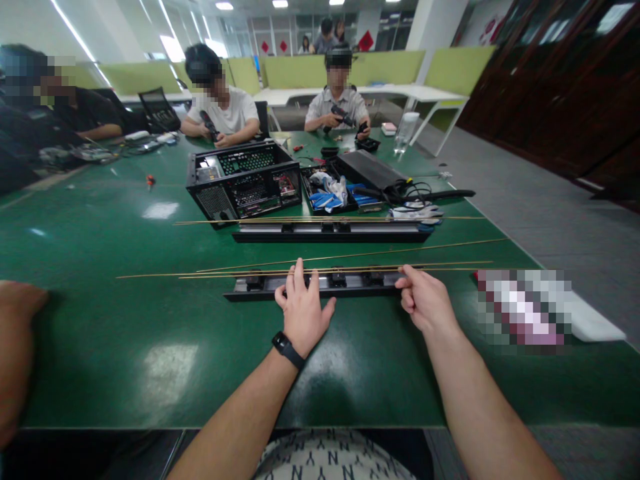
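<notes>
- Our left hand [306, 310] spreads its fingers over 1 black rail [360, 292] and some thin rods [150, 275], seemingly gripping nothing.
- Our right hand [429, 297] curls its fingers, index outstretched, at the rail's right end; we cannot tell whether it pinches a rod.
- The rail lies parallel to the table's [100, 373] near edge, set back from it, rods running along it.
- We judge this step as lining up rods; next calls for light, steady fingertips.

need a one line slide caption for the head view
Left hand and right hand at thin golden rods along the nearer black rail on a green table.
</notes>
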Available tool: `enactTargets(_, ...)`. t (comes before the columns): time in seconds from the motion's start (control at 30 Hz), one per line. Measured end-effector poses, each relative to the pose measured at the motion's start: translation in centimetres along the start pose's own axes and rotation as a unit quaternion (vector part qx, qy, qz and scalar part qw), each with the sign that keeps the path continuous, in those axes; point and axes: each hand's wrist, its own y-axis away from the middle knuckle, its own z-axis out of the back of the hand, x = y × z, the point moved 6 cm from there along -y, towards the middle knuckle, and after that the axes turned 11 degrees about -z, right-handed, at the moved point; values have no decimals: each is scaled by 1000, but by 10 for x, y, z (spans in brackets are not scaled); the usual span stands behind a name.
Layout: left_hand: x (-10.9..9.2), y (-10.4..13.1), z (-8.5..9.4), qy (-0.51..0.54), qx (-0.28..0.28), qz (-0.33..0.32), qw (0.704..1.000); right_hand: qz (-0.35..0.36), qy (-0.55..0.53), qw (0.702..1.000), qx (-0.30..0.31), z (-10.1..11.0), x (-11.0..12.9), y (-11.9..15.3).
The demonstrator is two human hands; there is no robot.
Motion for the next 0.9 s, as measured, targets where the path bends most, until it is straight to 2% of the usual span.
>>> enactTargets(0.9,2,-3,0,-1,-3,1,1000,16,8,1000,5,-4,5,0)
